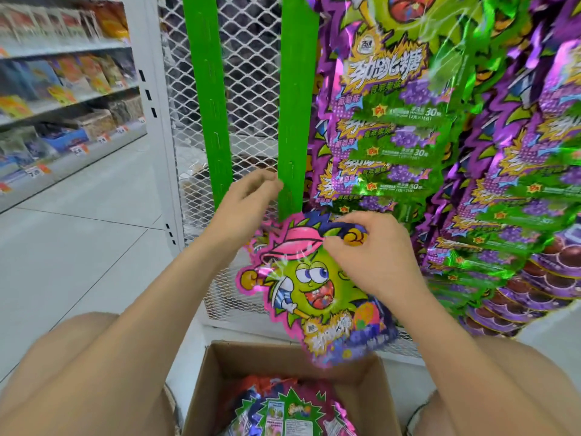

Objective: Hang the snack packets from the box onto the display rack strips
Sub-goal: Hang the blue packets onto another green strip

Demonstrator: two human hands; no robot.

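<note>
A shiny snack packet [314, 291] with a green cartoon face and pink border hangs below the right green display strip [297, 105]. My right hand [374, 253] pinches the packet's top edge. My left hand [248, 199] touches the strip's left edge with its fingertips, just above the packet. A second bare green strip [206, 99] hangs further left. The open cardboard box [220, 382] sits between my knees with several more packets [292, 410] inside.
Many purple-and-green packets [408, 121] fill the strips to the right. White wire mesh [248, 73] backs the rack. A store shelf [63, 99] with goods runs along the left, beside a grey tiled aisle floor [94, 221].
</note>
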